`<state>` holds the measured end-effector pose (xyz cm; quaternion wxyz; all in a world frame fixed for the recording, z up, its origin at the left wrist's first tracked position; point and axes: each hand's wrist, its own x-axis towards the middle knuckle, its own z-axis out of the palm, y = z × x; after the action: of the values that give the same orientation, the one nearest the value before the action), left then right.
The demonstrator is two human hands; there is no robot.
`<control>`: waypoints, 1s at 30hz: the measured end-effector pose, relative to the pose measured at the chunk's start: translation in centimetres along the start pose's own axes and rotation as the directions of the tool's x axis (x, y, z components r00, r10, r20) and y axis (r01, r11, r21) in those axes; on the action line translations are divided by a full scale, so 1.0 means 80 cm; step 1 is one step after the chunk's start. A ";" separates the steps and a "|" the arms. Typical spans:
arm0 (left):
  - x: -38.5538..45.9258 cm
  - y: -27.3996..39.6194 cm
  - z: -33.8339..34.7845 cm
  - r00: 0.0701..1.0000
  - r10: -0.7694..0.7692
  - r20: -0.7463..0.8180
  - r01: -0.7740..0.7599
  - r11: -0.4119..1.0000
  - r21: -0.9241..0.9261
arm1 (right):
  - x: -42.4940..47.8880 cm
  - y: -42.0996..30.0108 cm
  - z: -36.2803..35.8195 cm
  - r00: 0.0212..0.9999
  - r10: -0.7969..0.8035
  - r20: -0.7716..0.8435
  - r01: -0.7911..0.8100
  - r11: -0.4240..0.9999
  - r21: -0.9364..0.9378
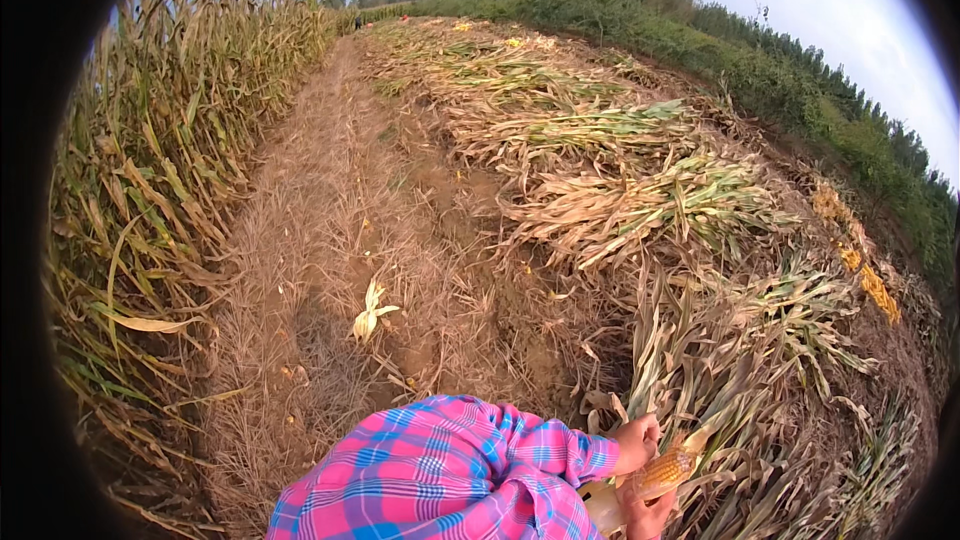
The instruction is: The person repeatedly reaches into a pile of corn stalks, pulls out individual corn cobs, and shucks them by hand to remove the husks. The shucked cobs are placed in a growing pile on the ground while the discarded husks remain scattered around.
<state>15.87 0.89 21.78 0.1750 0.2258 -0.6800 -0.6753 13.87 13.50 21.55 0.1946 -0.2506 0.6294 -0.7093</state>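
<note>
At the lower right, my right hand [648, 516] grips a corn ear [666, 474], its yellow-orange kernels bare along the visible side. Pale husk [702, 438] remains at the upper end of the ear. More pale husk [602, 507] hangs at the left of my right hand. My left hand [637, 441] is just above the ear with its fingers curled; whether it pinches a piece of husk cannot be made out. A pink and blue plaid sleeve [570, 450] covers that arm. Both hands are over a heap of dry cut corn stalks [757, 457].
Standing corn [172, 142] lines the left side. Bundles of cut stalks [637, 202] lie in rows on the right, with husked ears [877, 292] piled beyond them. A pale husk [369, 311] lies on the straw-covered soil [315, 255]. Green bushes [787, 97] border the field.
</note>
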 end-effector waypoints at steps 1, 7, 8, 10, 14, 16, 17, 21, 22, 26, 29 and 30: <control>-0.001 0.002 0.002 0.993 -0.115 -0.035 0.113 0.992 -0.049 | 0.002 0.000 0.002 1.000 -0.005 -0.002 0.005 1.000 -0.003; -0.001 -0.005 -0.004 0.951 -0.203 0.234 0.249 0.950 -0.187 | 0.015 0.007 -0.005 0.995 -0.019 -0.093 0.022 0.999 0.031; 0.001 -0.007 -0.006 0.948 -0.187 0.257 0.235 0.956 -0.174 | 0.020 0.010 -0.009 0.991 -0.023 -0.129 0.029 0.998 0.047; 0.001 -0.002 -0.012 0.940 -0.156 0.303 0.208 0.967 -0.149 | 0.035 0.014 -0.030 0.969 -0.022 -0.247 0.050 0.993 0.107; -0.005 0.045 -0.044 0.833 -0.212 0.511 0.364 0.906 -0.217 | 0.073 -0.002 -0.092 0.853 -0.025 -0.521 0.145 0.971 0.192; 0.000 0.035 -0.039 0.857 0.010 0.515 0.144 0.955 -0.259 | 0.087 -0.010 -0.108 0.809 -0.026 -0.587 0.182 0.961 0.207; 0.002 0.029 -0.039 0.835 0.080 0.544 0.056 0.972 -0.229 | 0.089 -0.010 -0.112 0.800 -0.019 -0.600 0.183 0.959 0.214; 0.008 0.023 -0.043 0.741 0.212 0.637 -0.409 0.895 0.177 | 0.082 -0.001 -0.104 0.813 -0.047 -0.581 0.200 0.959 0.202; 0.006 0.024 -0.043 0.741 0.255 0.622 -0.520 0.803 0.291 | 0.077 0.003 -0.095 0.827 -0.059 -0.559 0.201 0.960 0.195; 0.004 0.043 -0.020 0.739 0.481 0.472 -0.568 0.821 0.052 | 0.053 0.036 -0.077 0.896 -0.223 -0.384 0.280 0.955 0.101; 0.011 0.032 -0.013 0.802 0.214 0.557 -0.205 0.976 -0.079 | 0.038 -0.026 -0.004 0.926 -0.354 -0.134 0.337 0.932 -0.137; 0.011 0.033 -0.011 0.800 0.155 0.580 -0.097 0.987 -0.129 | 0.040 -0.020 0.000 0.931 -0.341 -0.128 0.332 0.939 -0.086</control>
<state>15.41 -0.33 24.36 0.0108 -0.0484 -0.6820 -0.7297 11.37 11.82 23.49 0.0175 -0.3100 0.6112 -0.7280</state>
